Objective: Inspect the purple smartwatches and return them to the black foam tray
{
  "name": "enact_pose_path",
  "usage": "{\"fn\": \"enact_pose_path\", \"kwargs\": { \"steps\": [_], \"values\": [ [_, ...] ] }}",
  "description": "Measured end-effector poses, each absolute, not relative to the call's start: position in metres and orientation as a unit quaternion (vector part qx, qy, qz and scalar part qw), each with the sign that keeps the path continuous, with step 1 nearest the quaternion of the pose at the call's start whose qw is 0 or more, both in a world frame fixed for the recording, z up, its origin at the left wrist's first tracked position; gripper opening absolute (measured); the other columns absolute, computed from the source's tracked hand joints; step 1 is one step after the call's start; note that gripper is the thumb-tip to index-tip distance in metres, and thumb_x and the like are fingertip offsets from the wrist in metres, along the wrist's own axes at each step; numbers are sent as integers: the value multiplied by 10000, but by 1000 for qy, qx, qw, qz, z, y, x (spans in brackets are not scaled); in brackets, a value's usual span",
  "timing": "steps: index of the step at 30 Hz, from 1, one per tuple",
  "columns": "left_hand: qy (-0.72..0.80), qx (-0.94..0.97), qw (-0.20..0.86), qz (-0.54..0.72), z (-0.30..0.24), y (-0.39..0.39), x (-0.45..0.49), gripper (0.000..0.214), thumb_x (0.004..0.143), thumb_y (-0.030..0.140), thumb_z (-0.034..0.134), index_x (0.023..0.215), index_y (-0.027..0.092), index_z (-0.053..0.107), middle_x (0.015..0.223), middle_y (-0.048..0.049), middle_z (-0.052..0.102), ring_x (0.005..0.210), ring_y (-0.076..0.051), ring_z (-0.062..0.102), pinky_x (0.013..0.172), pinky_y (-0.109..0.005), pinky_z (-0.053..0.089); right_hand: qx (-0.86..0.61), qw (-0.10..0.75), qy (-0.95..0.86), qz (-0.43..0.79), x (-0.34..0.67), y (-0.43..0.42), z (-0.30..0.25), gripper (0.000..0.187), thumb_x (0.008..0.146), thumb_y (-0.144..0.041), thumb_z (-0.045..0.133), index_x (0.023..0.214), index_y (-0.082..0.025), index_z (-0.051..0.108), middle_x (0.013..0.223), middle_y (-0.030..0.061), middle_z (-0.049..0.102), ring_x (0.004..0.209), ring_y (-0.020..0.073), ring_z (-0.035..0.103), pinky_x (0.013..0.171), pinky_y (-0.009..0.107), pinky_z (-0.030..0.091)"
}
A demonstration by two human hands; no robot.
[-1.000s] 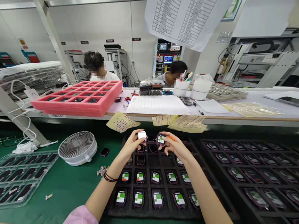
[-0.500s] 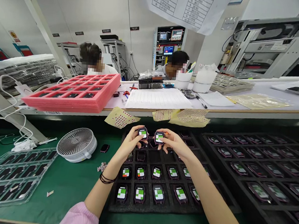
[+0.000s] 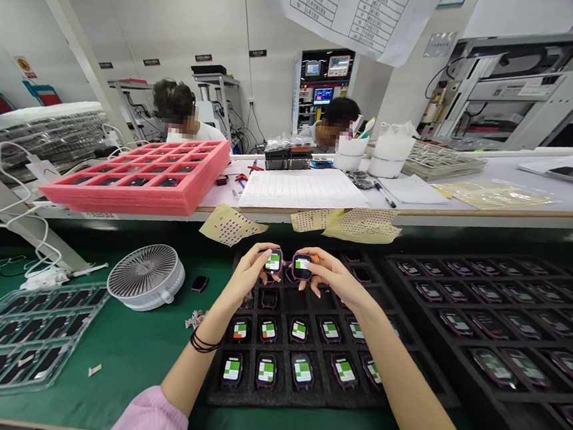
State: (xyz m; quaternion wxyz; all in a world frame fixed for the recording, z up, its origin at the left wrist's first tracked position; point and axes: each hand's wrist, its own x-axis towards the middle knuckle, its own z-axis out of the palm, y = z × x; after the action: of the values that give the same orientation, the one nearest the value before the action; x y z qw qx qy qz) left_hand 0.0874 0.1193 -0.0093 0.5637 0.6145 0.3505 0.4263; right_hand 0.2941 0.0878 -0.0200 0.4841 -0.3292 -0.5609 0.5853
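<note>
My left hand (image 3: 250, 270) is closed on a smartwatch (image 3: 273, 261) whose lit screen shows green and white blocks, the thumb lying on its face. Another smartwatch (image 3: 302, 266), its screen white and green over a dark part, sits in my right hand (image 3: 330, 273), with that thumb also on the glass. The two watches are held side by side, a small gap between them. Below them lies a black foam tray (image 3: 290, 403) with several watches in its pockets, many with lit green-and-white screens. Some pockets near my hands hold dark-screened watches.
A second black foam tray (image 3: 435, 348) with several watches lies at right. On the left are a white fan (image 3: 147, 276), a lone watch (image 3: 199, 284) and a clear plastic tray (image 3: 60, 362). A shelf ahead carries a pink foam tray (image 3: 177, 202) and papers; two people sit beyond.
The right watch's screen has changed from mostly green and white to a partly dark display. Both hands stay over the tray, with only slight finger and watch shifts.
</note>
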Motion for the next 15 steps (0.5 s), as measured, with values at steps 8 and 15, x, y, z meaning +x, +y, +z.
{"fn": "enact_pose_path", "kwargs": {
  "steps": [8,15],
  "values": [
    [335,616,563,438,-19,126,90,472,782,464,648,1127,163,534,891,-74,672,565,-122,633,439,-181,392,-317,481,-582,574,295,89,-22,332,850,-340,612,1137,-196,528,932,67,598,650,170,683,378,182,432],
    [346,616,552,442,-13,121,90,464,759,431,689,1100,158,533,879,-63,659,547,-103,617,439,-176,383,-329,487,-571,573,292,87,-20,337,841,-371,618,1111,-184,541,838,43,614,610,159,679,368,167,415]
  ]
}}
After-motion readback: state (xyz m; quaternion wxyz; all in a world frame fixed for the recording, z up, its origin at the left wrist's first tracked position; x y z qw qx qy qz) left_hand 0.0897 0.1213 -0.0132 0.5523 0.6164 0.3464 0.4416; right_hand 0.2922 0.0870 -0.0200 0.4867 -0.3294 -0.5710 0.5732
